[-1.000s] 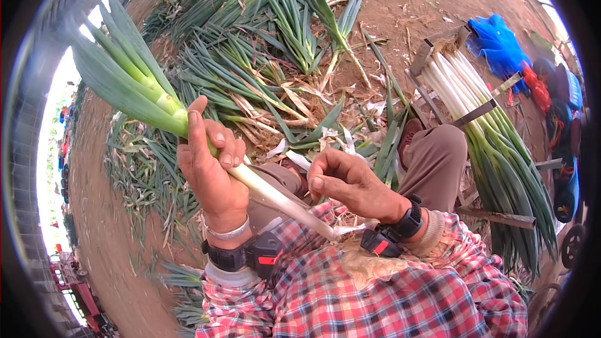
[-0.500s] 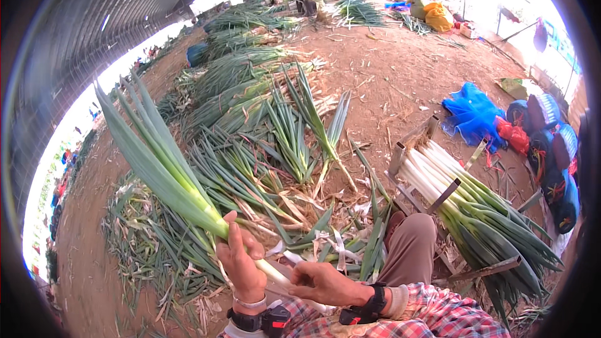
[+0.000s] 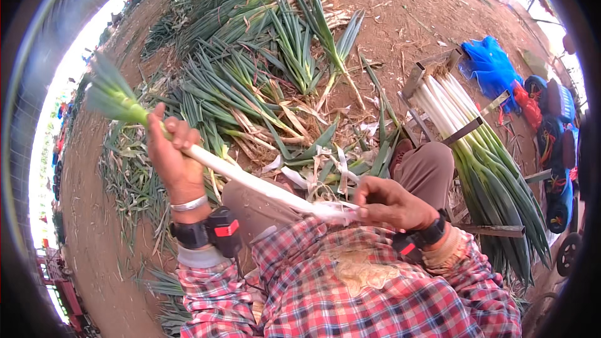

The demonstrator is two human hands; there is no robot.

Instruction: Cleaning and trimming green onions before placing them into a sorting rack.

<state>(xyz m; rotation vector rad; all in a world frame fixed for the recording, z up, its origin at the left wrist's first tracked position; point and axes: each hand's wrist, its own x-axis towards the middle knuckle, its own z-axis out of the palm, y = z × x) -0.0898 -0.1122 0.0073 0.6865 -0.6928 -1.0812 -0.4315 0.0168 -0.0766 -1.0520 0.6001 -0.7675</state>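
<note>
A long green onion (image 3: 244, 181) lies slantwise across my lap, its green leaves up at the left and its white shank running down to the right. My left hand (image 3: 175, 159) is closed around the upper shank, just below the leaves. At the root end, the fingers of my right hand (image 3: 397, 203) are curled in a pinch; a thin, loose whitish skin shows there, and the fingertips are partly hidden. To the right of my knee, a metal rack (image 3: 464, 131) cradles a bundle of cleaned green onions (image 3: 482, 150), white ends up and leaves hanging down.
Unpeeled green onions (image 3: 219, 94) are heaped on the soil ahead and to the left. Stripped leaves (image 3: 134, 181) litter the ground at left. Beyond the rack lie a blue mesh bag (image 3: 491, 69) and a red bundle (image 3: 527, 107). Dark blue bundles (image 3: 559, 188) line the right side.
The view has tilted down. My left hand has moved left with the green onion, while my right hand has slid along the shank to its root end, drawing the hands apart.
</note>
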